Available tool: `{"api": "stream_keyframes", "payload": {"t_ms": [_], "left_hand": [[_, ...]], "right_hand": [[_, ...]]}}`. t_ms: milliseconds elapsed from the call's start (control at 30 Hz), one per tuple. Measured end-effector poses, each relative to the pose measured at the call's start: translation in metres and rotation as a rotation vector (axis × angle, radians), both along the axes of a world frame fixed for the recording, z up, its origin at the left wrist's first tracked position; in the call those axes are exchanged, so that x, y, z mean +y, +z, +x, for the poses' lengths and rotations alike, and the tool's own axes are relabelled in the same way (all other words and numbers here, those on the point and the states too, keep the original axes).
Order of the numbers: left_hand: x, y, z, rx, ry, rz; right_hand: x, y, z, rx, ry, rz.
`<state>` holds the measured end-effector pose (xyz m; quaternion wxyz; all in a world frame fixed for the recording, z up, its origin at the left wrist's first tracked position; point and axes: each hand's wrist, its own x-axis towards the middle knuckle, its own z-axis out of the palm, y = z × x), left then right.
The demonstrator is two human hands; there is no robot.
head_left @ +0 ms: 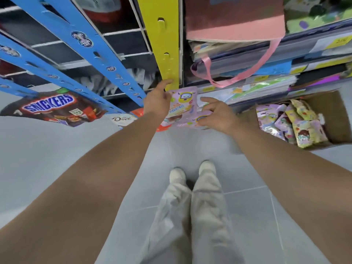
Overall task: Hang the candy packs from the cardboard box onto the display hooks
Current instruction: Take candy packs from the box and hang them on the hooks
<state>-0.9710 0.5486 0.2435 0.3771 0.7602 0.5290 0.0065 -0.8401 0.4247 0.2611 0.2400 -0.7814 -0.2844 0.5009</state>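
A pink candy pack [183,101] hangs at the bottom end of a yellow hook strip [166,44]. My left hand [157,100] touches the pack's left edge, index finger pointing up at the strip's lowest hook. My right hand [215,113] holds a second pink pack [192,121] lying flat just below the hanging one, fingers spread over it. A cardboard box [335,119] on the floor at the right holds several pink and yellow candy packs [297,124].
Blue hook strips [62,33] slant at the left, with a Snickers bag [55,109] and a Dove pack [122,119] hanging low. Shelves of stationery and a pink ribbon bag [236,21] fill the right. My legs and shoes [192,174] stand on grey tiles.
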Motion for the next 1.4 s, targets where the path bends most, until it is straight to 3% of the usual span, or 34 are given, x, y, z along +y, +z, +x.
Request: {"api": "stream_keyframes", "payload": {"t_ms": [233, 500, 900, 1133, 1400], "left_hand": [[-0.002, -0.014, 0.008, -0.099, 0.228, 0.07], [-0.006, -0.015, 0.021, -0.216, 0.416, 0.009], [0.009, -0.017, 0.027, -0.136, 0.443, 0.02], [0.013, -0.002, 0.039, -0.093, 0.698, -0.238], [0.023, 0.004, 0.04, 0.028, 0.612, -0.284]], "right_hand": [[0.006, -0.011, 0.007, -0.018, 0.029, 0.055], [0.012, -0.027, 0.004, -0.119, 0.096, 0.117], [0.02, -0.015, 0.01, -0.108, 0.096, 0.129], [0.023, -0.02, 0.003, -0.113, 0.133, 0.12], [0.024, -0.016, -0.005, -0.03, 0.101, 0.014]]}}
